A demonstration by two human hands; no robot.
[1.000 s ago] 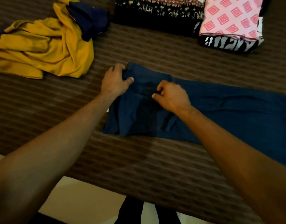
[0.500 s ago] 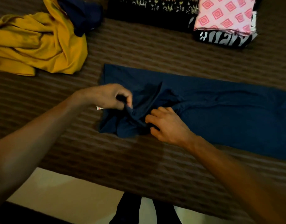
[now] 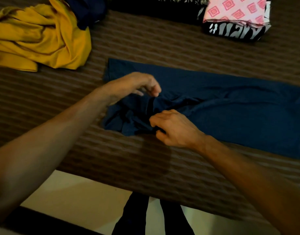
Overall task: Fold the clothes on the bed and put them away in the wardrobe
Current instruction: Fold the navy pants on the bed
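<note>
Navy garment (image 3: 230,106) lies spread lengthwise on the striped bed (image 3: 145,46), its left end now bunched where a second ago it lay flat under both hands. Left hand (image 3: 137,83) has lifted off, fingers loosely curled and holding nothing that I can make out; right hand (image 3: 173,128) pinches the crumpled cloth. This fold looks under rework, with the yellow garment (image 3: 40,39) left of it still unfolded.
</note>
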